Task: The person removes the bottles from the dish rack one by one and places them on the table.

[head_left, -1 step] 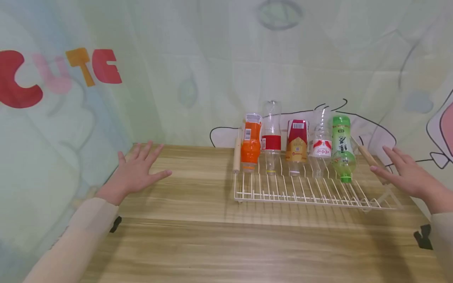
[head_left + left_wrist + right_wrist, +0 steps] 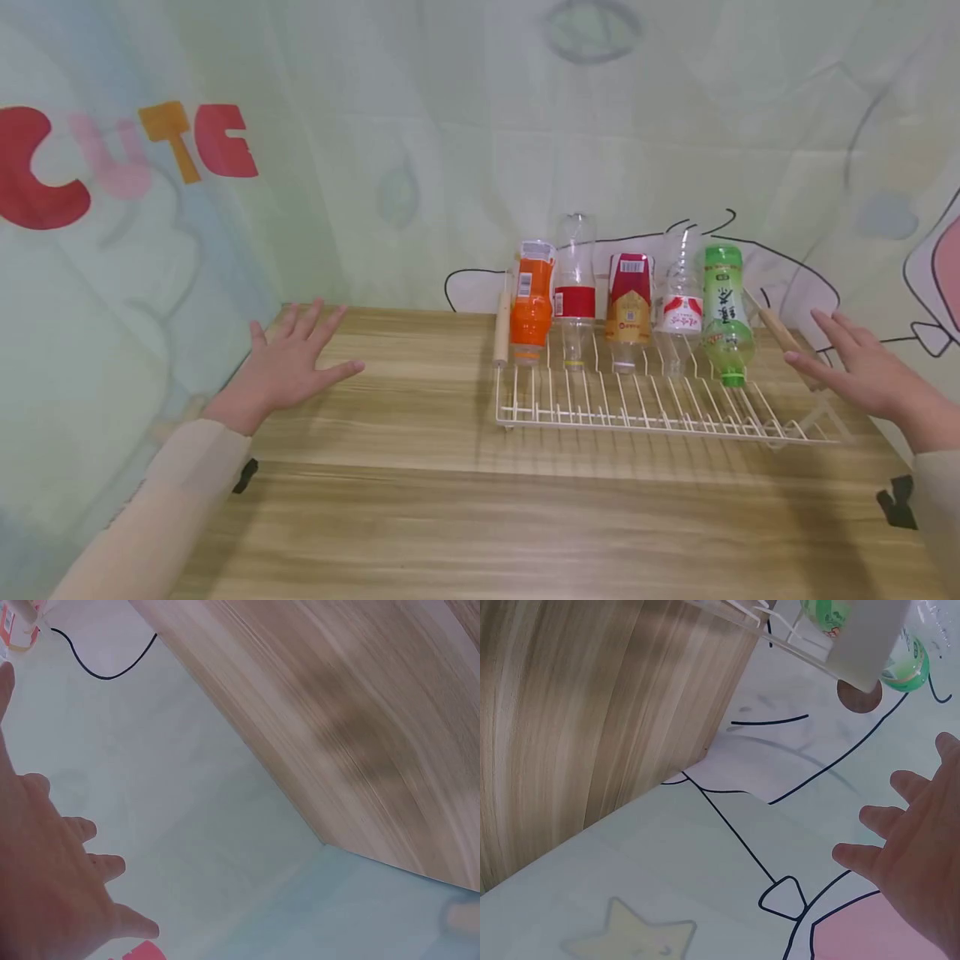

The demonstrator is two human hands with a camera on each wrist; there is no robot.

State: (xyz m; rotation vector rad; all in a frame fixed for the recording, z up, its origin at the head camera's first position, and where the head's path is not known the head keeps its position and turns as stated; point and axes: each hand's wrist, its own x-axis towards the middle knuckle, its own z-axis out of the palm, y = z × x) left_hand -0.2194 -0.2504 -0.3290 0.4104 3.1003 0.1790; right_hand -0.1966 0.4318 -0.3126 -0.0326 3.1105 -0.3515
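Observation:
My left hand (image 2: 285,362) is held over the left part of the wooden table, fingers spread and straight, with nothing in it. On the right, my right hand (image 2: 870,367) also has its fingers extended and holds nothing, beside the right end of a white wire rack (image 2: 637,427). Several plastic bottles stand cap-down in the rack: an orange bottle (image 2: 532,304), a clear bottle with a red label (image 2: 575,302), a red-and-gold labelled bottle (image 2: 629,300), a clear bottle with a white-and-red label (image 2: 681,315), and a green bottle (image 2: 724,312), nearest my right hand.
Wooden handles (image 2: 502,329) flank the rack's ends. The wood-grain table (image 2: 420,525) extends in front and to the left. Printed cloth (image 2: 360,167) hangs behind and at the sides. Small black clips (image 2: 897,502) sit near the table's side edges.

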